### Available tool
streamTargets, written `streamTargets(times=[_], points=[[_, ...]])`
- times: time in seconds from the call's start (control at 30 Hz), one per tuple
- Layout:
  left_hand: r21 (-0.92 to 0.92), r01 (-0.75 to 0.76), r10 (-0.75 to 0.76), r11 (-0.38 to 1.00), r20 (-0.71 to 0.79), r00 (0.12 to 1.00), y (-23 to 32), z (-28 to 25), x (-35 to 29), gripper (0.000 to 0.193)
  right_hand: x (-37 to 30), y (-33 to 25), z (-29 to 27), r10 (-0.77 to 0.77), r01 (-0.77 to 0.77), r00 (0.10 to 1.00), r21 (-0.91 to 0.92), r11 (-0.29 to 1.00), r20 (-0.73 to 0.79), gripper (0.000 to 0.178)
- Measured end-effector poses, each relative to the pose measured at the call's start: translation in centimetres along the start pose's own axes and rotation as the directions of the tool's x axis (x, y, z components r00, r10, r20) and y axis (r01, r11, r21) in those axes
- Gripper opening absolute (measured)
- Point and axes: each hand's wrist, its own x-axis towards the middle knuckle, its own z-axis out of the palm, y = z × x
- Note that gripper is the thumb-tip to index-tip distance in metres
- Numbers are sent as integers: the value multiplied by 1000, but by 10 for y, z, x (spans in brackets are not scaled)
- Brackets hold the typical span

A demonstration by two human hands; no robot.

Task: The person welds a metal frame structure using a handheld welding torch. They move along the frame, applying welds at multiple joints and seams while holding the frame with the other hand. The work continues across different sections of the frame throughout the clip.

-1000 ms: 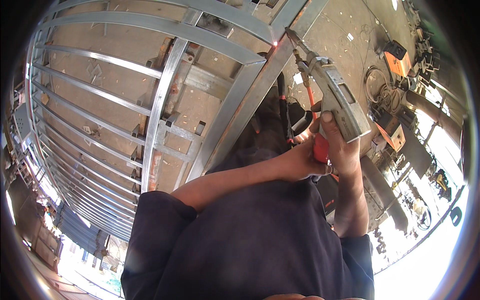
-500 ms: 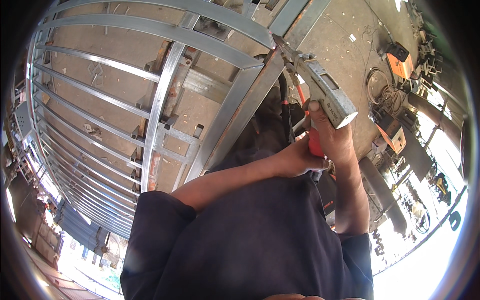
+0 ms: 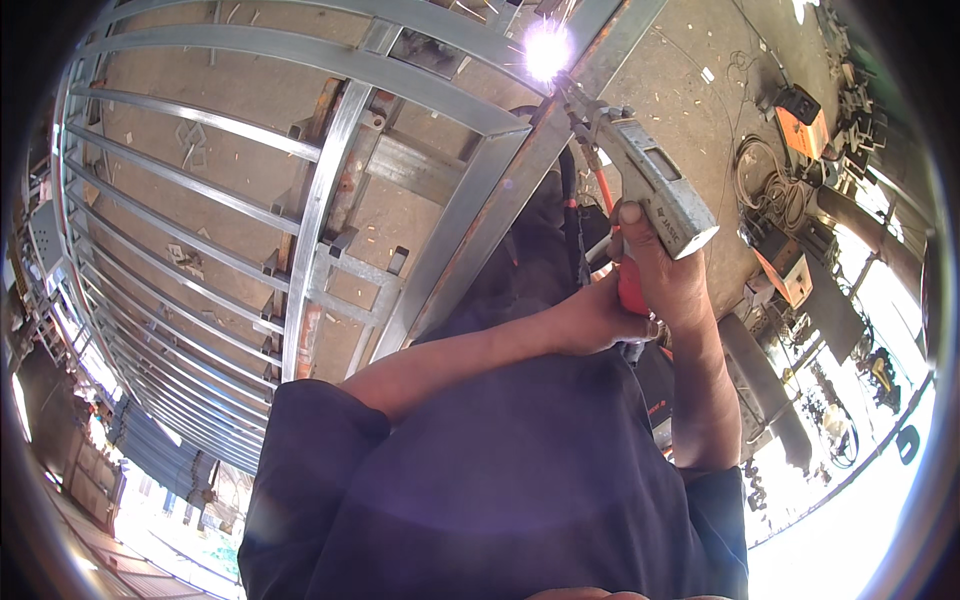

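Observation:
My right hand (image 3: 668,275) is closed round the grip of a welding gun, its thumb against the grey body. The welding gun (image 3: 655,180) has a blocky grey metal housing, a narrow dark nozzle and a red part by the grip. Lower down, my left hand (image 3: 598,318) is closed on the gun's red lower part beside my right hand; some of its fingers are hidden. At the nozzle tip a bright violet-white arc (image 3: 547,52) with sparks burns on a corner joint of a grey metal frame (image 3: 440,95). The glare hides the joint.
Long parallel metal bars (image 3: 190,205) fill the left side. An angled rusty-edged beam (image 3: 500,210) runs in front of my legs. Orange-and-black machines (image 3: 800,125) and a coiled cable (image 3: 760,175) lie on the floor at right. A red hose (image 3: 603,185) hangs beside the gun.
A bright arc with flying sparks has appeared at the nozzle tip, and a violet glow falls on my shirt. Both hands and the gun have hardly moved.

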Motion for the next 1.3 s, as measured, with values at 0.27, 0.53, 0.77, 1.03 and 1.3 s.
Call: streamTargets(times=[0.27,0.53,0.77,1.03,1.3], points=[[-23,19,-19,1000,-17,1000,-5,-2,1,62,3,6,-4,16,-16,999,0,1000,43,44],[-103,-4,1,995,-28,1000,-4,0,2,61,3,3,-2,-2,2,1000,15,1000,25,42],[-174,27,-28,984,-3,1000,-1,0,1,55,1,-1,1,3,-3,1000,-11,1000,6,36],[-133,21,-18,991,31,999,-9,1,3,44,-1,-3,0,19,-19,1000,-34,999,12,34],[51,-96,97,994,-11,995,20,15,7,63,-10,-33,-22,-156,157,987,42,987,-36,25]])
